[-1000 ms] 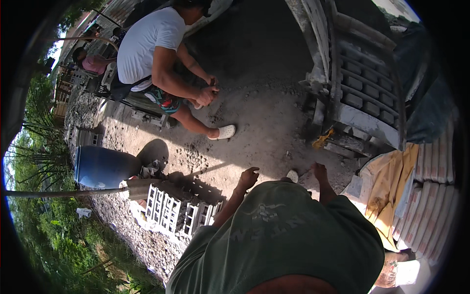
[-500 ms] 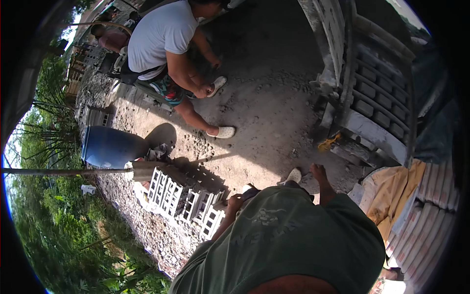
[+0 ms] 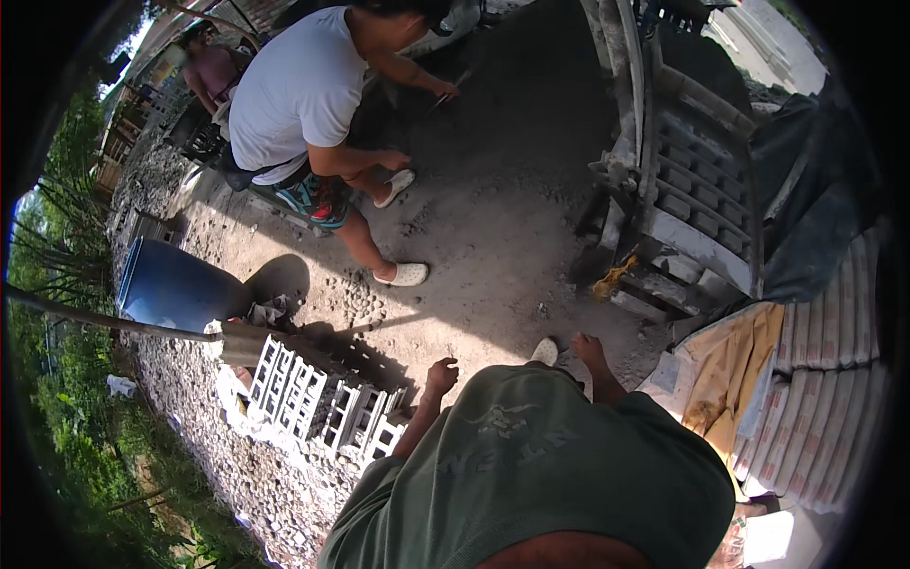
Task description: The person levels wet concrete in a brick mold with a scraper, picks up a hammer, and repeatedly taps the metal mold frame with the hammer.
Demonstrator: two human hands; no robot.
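My left hand [image 3: 442, 376] hangs over the dirt ground with its fingers curled in and nothing visible in them. It is nearest to the row of grey hollow concrete blocks [image 3: 290, 387]. Beyond my torso on the other side, my right hand [image 3: 589, 348] is loosely closed and looks empty too. A pale shoe [image 3: 545, 352] of mine shows between the hands. Ahead, a person in a white shirt [image 3: 301, 95] bends over a dark, sand-like heap [image 3: 517, 81], one hand stretched toward it with a thin object I cannot make out.
A blue barrel [image 3: 180, 284] lies at left beside gravel [image 3: 204, 446]. At right stands a block mould frame [image 3: 701, 190] with a yellow tie [image 3: 614, 277]. Stacked sacks [image 3: 815, 417] and a tan sheet [image 3: 735, 375] are nearby. A pole [image 3: 104, 321] crosses at left. Another person [image 3: 210, 71] is farther back.
Scenery has shifted left in view. My left hand has come away from my thigh and hangs lower in front of the blocks. The person in white now stretches the far arm over the dark heap.
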